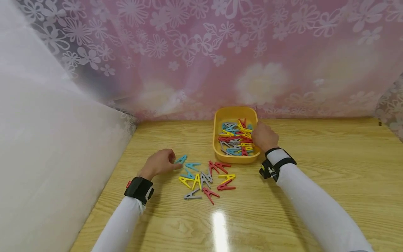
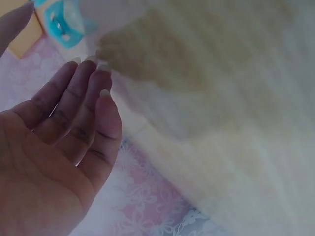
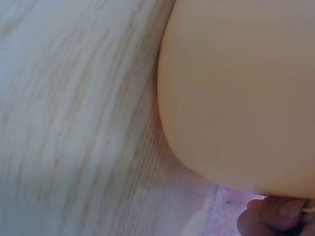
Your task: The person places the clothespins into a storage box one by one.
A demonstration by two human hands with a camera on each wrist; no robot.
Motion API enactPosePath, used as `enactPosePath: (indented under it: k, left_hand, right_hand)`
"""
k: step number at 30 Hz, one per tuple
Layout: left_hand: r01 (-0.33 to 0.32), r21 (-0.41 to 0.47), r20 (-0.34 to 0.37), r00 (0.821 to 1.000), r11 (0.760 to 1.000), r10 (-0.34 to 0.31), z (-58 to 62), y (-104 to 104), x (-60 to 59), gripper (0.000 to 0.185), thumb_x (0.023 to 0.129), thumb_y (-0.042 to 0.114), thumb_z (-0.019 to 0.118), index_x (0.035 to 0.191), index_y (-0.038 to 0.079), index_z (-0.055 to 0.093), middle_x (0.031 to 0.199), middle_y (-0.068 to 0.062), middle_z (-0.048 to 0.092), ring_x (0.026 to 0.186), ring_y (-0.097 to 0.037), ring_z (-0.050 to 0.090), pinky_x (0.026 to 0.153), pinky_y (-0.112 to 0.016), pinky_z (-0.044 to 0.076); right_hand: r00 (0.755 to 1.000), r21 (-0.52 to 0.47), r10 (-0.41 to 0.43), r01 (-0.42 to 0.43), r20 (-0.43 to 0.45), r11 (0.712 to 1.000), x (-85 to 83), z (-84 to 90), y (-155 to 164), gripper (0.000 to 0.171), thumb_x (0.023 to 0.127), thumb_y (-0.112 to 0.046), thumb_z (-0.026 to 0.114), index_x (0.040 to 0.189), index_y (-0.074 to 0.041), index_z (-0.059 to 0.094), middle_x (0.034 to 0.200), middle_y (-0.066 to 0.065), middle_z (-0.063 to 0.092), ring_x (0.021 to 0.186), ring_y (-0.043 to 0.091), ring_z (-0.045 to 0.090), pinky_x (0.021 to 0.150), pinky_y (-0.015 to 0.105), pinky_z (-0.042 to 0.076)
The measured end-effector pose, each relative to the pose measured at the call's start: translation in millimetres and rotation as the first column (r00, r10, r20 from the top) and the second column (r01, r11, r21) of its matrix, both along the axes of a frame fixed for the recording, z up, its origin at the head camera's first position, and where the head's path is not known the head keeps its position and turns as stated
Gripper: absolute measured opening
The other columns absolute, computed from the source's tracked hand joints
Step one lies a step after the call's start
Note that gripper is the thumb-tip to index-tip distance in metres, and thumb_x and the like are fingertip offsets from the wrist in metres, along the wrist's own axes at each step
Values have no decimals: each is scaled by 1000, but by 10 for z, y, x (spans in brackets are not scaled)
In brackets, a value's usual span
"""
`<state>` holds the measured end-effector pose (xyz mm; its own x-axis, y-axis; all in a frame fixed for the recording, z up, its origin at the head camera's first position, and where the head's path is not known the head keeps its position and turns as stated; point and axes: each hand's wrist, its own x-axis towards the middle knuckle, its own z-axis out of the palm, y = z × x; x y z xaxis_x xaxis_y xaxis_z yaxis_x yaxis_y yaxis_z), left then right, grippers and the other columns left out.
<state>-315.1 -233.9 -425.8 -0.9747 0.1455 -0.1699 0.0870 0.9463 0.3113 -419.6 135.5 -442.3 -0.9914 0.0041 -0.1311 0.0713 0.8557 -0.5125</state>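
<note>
A yellow plastic basket (image 1: 237,160) stands on the table, holding many red, yellow, blue and grey clothespins. My right hand (image 1: 265,135) grips its right wall; the right wrist view shows the basket's outer wall (image 3: 236,98) up close and curled fingers (image 3: 270,216) at its edge. Left of the basket, my left hand (image 1: 160,162) is beside a blue clothespin (image 1: 181,159), thumb and fingers apart. In the left wrist view that hand's fingers (image 2: 69,113) are loosely bent, with a blurred blue clothespin (image 2: 64,27) just beyond them.
In front of the basket lie several loose clothespins: blue (image 1: 192,166), yellow (image 1: 197,181), grey (image 1: 192,195) and red (image 1: 210,194). A pink flowered cloth (image 1: 189,70) hangs behind the wooden table (image 1: 330,168). A white sheet (image 1: 53,150) borders the left side.
</note>
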Motion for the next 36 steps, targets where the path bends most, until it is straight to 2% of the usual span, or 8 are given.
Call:
enactPosePath:
  k: [5, 11, 15, 19, 23, 30, 36]
  left_hand:
    - [-1, -42, -59, 998, 999, -1, -47, 39, 52, 32, 81, 36, 76, 95, 8, 65, 89, -2, 59, 76, -17, 55, 71, -37, 47]
    - [-47, -71, -82, 996, 996, 41, -37, 82, 56, 29, 82, 32, 76, 95, 8, 68, 89, -3, 62, 76, -18, 58, 69, -37, 49]
    - [-71, -17, -123, 990, 997, 69, 7, 107, 43, 30, 83, 31, 74, 98, 6, 69, 88, -4, 65, 76, -19, 59, 68, -38, 49]
    - [-73, 76, -213, 973, 994, 87, 105, 176, -18, 31, 85, 30, 72, 102, 4, 70, 92, -7, 67, 78, -22, 61, 69, -39, 49]
    - [-59, 112, -291, 952, 992, 89, 267, 355, -167, 32, 86, 31, 71, 105, 5, 69, 96, -9, 68, 82, -23, 62, 70, -38, 50]
    - [19, 102, -333, 943, 995, 16, 548, 817, -527, 34, 88, 35, 68, 107, 7, 69, 99, -8, 68, 85, -23, 62, 70, -38, 49]
    - [107, 123, -337, 940, 987, -60, 619, 1259, -788, 34, 88, 35, 68, 106, 7, 69, 101, -7, 67, 87, -21, 61, 74, -35, 50]
  right_hand:
    - [1000, 3, 2, -2, -4, 1000, 1, -7, -9, 35, 96, -15, 45, 124, 6, 45, 104, 25, 59, 94, 40, 60, 80, 60, 47]
    - [1000, 4, 1, -1, -2, 1000, -5, -7, 6, 36, 96, -15, 46, 124, 7, 44, 104, 25, 58, 94, 40, 60, 81, 60, 46]
    - [1000, 7, -3, 3, 2, 1000, 1, -18, 6, 33, 96, -15, 45, 121, 6, 46, 101, 24, 58, 90, 38, 61, 78, 58, 48]
    - [1000, 7, -3, 3, -2, 1000, 1, -26, 1, 30, 96, -15, 46, 118, 6, 47, 98, 23, 59, 87, 37, 61, 77, 57, 49]
    - [1000, 8, -8, 8, 0, 1000, -2, -17, 5, 31, 97, -15, 47, 120, 5, 47, 101, 23, 59, 90, 37, 61, 78, 57, 49]
    - [1000, 11, -15, 15, 7, 1000, -24, -22, 22, 32, 96, -15, 48, 120, 5, 47, 100, 21, 60, 89, 36, 61, 78, 56, 49]
    - [1000, 18, -9, 9, -8, 1000, -7, -34, -7, 29, 96, -16, 49, 117, 4, 50, 97, 20, 61, 84, 34, 63, 73, 54, 51]
